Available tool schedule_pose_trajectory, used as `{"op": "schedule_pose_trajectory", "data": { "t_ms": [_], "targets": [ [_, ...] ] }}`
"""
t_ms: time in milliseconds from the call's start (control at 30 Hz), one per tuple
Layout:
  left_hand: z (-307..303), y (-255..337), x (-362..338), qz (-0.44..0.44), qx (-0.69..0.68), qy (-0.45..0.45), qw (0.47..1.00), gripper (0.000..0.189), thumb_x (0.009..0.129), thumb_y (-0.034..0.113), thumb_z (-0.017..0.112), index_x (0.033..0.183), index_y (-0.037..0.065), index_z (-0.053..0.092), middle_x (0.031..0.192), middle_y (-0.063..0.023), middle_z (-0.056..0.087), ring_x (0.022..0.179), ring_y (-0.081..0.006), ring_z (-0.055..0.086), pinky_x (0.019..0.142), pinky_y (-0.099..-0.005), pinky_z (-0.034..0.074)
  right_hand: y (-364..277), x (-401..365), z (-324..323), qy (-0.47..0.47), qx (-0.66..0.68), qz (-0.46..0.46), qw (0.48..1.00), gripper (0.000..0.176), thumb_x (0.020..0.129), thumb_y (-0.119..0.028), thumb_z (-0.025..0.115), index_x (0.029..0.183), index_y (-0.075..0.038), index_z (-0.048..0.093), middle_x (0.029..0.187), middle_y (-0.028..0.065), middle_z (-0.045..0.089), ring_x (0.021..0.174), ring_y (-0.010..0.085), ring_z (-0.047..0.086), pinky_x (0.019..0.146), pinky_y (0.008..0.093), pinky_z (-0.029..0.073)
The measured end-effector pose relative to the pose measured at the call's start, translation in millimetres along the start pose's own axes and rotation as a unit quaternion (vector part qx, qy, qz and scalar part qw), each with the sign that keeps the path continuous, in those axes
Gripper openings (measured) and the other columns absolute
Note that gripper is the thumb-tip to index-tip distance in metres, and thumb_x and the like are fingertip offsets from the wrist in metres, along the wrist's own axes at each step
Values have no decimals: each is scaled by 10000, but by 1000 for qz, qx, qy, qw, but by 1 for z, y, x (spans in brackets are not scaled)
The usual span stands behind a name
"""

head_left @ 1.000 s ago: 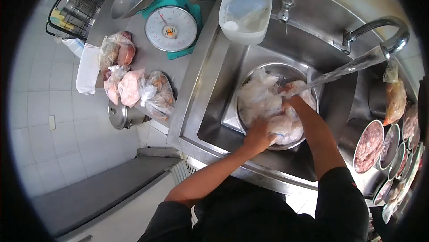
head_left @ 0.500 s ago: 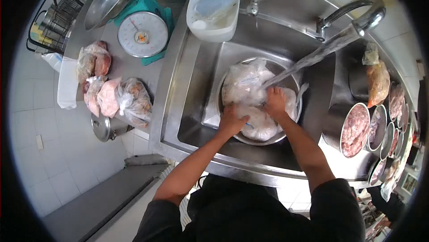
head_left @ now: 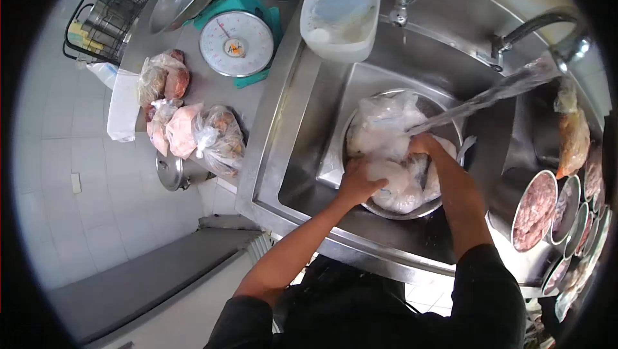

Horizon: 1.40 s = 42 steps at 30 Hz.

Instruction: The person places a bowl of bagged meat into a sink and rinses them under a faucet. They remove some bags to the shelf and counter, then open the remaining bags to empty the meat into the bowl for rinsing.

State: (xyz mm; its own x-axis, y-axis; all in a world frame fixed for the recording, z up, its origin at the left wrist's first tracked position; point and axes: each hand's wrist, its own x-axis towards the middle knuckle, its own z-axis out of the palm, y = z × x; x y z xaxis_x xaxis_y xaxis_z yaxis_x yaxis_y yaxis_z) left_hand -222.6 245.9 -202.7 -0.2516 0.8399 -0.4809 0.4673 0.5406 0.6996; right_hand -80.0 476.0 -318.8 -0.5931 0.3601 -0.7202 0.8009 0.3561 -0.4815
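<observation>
A round metal basin [head_left: 461, 131] stands in the steel sink, filled with water and pale, clear plastic bags [head_left: 386, 114] whose contents I cannot make out. My left hand [head_left: 360, 185] is closed on the near-left side of a plastic bag [head_left: 400, 189], thumb lying over its top. Between the bags at the right, my right hand [head_left: 425, 146] reaches down, its fingertips hidden among plastic and water. A stream of water [head_left: 489, 96] runs from the curved faucet [head_left: 566, 46] into the basin, close to my right hand.
A white plastic tub [head_left: 341, 43] with a blue sponge sits at the sink's back edge. Leftward on the counter are a green dial scale [head_left: 236, 45] and bagged meat [head_left: 222, 140]. Metal pots of ground meat [head_left: 535, 210] line the right side, beside a hanging-looking bagged piece [head_left: 573, 140].
My right hand has gone from lying on top of the bags to reaching down between them. My left hand stays at the near-left bag. The whole view has shifted slightly.
</observation>
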Motion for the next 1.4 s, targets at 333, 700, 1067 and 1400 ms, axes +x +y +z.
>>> {"op": "schedule_pose_trajectory", "data": {
  "t_ms": [333, 700, 1067, 1400],
  "targets": [
    [18, -23, -8, 18, 86, 50, 995, 857, 757, 484, 690, 1388, 29, 330, 1313, -250, 438, 1248, -404, 395, 1049, -439, 337, -36, -104, 7, 176, -59, -130, 974, 690, 494, -151, 770, 1131, 8, 558, 1119, 221, 561, 1118, 381, 502, 960, 401, 408],
    [-15, -22, -10, -6, 142, -16, 990, 573, 756, 288, 656, 1185, -49, 479, 1087, -276, 580, 967, -413, 601, 832, -446, 499, -72, -195, 41, 298, -200, -137, 923, 324, 633, 29, 590, 954, -7, 565, 1091, 178, 535, 1025, 350, 498, 917, 442, 393],
    [-22, -37, -36, 112, 212, -44, 970, 181, 746, 120, 536, 771, 27, 689, 862, -196, 667, 823, -362, 647, 726, -453, 513, -80, -151, 54, 418, 6, 378, 826, 762, 606, -235, 764, 1294, -118, 457, 1212, 179, 511, 1080, 326, 537, 934, 501, 426],
    [-29, -14, -24, 70, 250, -122, 958, 239, 770, 196, 573, 855, 11, 699, 920, -214, 675, 888, -368, 654, 780, -426, 519, -71, -139, 58, 325, 216, 383, 837, 771, 557, -252, 773, 1231, -39, 463, 1247, 227, 513, 1186, 394, 488, 985, 411, 423]
  ]
}}
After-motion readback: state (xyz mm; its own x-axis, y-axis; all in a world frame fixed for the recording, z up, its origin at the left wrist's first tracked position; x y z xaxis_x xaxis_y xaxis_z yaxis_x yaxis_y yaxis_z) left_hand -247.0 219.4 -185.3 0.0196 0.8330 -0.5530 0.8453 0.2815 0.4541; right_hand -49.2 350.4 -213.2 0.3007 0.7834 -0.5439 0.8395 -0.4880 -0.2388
